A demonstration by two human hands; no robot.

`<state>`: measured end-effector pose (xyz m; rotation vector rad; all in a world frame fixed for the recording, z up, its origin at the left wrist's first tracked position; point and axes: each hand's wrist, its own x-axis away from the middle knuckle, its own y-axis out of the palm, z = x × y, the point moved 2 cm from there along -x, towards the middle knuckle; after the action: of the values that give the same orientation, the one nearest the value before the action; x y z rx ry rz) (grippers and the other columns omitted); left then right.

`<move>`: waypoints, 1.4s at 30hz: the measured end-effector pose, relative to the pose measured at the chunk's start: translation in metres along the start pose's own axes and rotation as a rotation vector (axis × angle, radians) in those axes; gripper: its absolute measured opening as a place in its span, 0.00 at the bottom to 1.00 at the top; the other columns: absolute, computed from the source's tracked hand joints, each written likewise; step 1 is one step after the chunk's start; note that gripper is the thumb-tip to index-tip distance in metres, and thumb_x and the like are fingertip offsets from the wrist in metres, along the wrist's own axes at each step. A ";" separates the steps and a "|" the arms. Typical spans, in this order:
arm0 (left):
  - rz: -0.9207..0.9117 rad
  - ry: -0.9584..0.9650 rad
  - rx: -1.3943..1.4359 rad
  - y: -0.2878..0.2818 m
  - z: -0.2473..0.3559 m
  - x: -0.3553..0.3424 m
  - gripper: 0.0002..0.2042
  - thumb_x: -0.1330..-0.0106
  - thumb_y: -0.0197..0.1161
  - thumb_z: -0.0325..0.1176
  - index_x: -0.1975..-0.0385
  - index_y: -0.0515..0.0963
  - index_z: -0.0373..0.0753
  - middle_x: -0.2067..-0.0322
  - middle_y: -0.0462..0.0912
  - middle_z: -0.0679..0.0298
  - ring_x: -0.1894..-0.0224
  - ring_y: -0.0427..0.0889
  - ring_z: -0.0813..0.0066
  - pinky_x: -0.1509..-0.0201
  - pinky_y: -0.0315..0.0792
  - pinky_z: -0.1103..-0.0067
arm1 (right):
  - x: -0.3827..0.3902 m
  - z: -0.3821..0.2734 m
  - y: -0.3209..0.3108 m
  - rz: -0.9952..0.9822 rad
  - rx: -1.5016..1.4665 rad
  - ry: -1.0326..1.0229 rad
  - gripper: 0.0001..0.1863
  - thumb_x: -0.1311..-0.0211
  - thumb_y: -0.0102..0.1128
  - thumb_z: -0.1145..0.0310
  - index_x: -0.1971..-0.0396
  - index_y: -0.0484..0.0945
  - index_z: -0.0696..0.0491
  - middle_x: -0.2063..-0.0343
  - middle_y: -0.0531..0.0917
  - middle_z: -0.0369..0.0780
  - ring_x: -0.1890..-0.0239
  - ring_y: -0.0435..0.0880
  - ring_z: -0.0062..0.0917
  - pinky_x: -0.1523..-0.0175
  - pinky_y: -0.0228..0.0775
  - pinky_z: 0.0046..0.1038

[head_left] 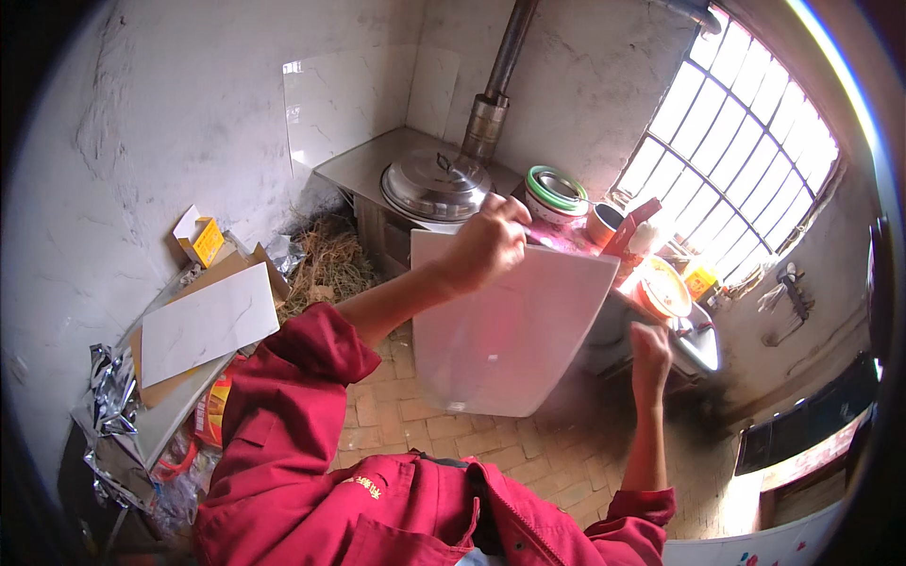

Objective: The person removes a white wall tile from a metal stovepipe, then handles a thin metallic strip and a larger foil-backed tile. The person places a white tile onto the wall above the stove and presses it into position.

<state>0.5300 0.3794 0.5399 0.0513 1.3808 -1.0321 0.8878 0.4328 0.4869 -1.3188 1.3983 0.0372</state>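
A large pale panel [510, 330] with a glossy, pink-reflecting face stands tilted in front of me, before the stove and counter. My left hand [486, 247] overlaps its upper edge, fingers curled inward; whether they touch the panel or pinch something thin is unclear. To the right of the panel, and apart from its visible edge, my right hand [651, 357] is closed like a fist with the forearm upright. What it holds, if anything, does not show. What supports the panel is hidden.
A stove with a lidded metal pot [436, 184] and flue pipe [484, 127] fills the corner. Bowls [555, 191] and an orange basin [663, 288] crowd the right counter. At left, a white marbled tile [209, 324] lies on cardboard near crumpled foil [111, 401] and dry straw [328, 264].
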 end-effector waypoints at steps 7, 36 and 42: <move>-0.228 0.068 -0.256 0.004 0.013 0.022 0.03 0.48 0.63 0.27 0.77 0.80 0.35 0.51 0.75 0.62 0.45 0.70 0.62 0.43 0.67 0.63 | -0.051 -0.153 0.046 -0.133 -0.015 -0.361 0.12 0.53 0.68 0.75 0.65 0.83 0.55 0.70 0.79 0.39 0.63 0.78 0.34 0.58 0.73 0.32; 0.424 -0.205 -0.792 -0.088 -0.216 0.073 0.17 0.38 0.63 0.23 0.48 0.74 0.36 0.50 0.73 0.60 0.43 0.71 0.66 0.39 0.68 0.71 | -0.465 -0.218 0.303 -0.108 -0.210 -0.873 0.08 0.49 0.56 0.71 0.78 0.81 0.58 0.76 0.81 0.54 0.69 0.82 0.49 0.65 0.74 0.44; 0.806 -0.813 -0.486 -0.121 -0.328 0.048 0.18 0.32 0.60 0.33 0.42 0.74 0.40 0.50 0.75 0.63 0.52 0.75 0.76 0.44 0.70 0.79 | -0.545 -0.242 0.345 -0.046 -0.137 -1.158 0.08 0.49 0.57 0.71 0.77 0.83 0.59 0.75 0.82 0.52 0.70 0.83 0.47 0.63 0.75 0.43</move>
<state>0.1950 0.4726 0.4789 -0.1498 0.6975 0.0126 0.3319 0.7550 0.7364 -1.1088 0.3716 0.7529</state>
